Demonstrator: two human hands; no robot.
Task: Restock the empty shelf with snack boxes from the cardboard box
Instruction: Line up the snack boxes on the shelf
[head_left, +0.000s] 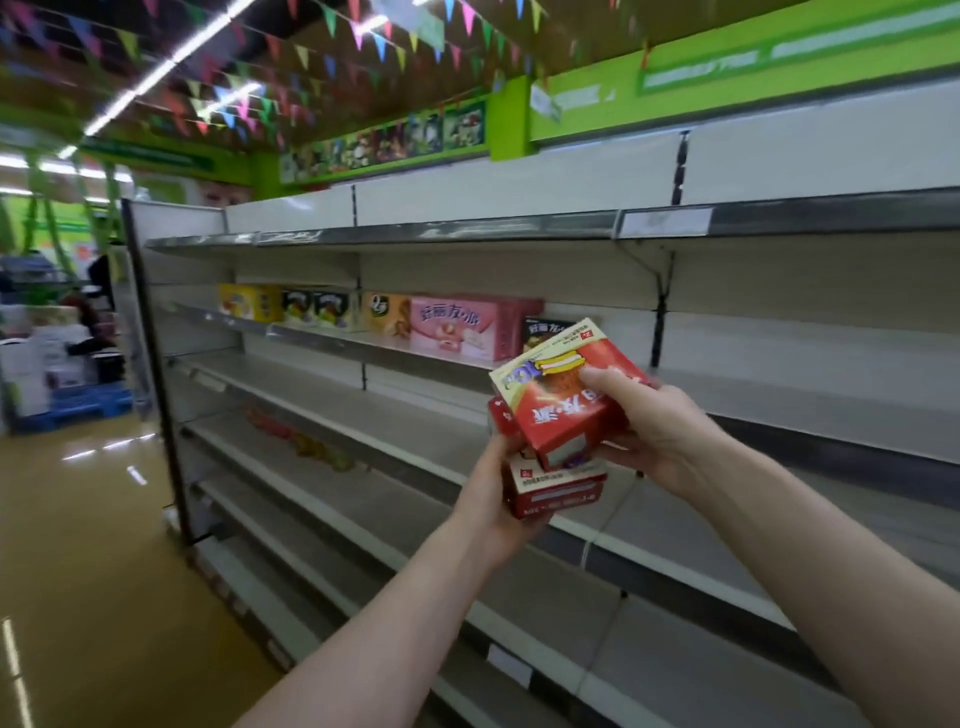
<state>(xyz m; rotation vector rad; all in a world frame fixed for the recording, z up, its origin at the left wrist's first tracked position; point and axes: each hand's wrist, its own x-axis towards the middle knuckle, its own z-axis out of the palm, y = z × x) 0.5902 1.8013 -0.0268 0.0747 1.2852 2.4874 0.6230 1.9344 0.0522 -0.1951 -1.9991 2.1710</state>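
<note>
Red cardboard snack box | tilting, right hand pinching it, thumb on top | second red snack box touching beneath, left hand curling round it | both hanging before pale metal shelving, just right of pink carton standing on it

The lower red box was mostly covered by the upper red box and by the left hand, whose own fingers lay largely out of sight behind it. Just above the right hand's fingers, a dark box on the shelf showed only its top part. Far left of the fingers and lower, coloured packets were too blurred to identify. Both forearms ran off the bottom edge.
</note>
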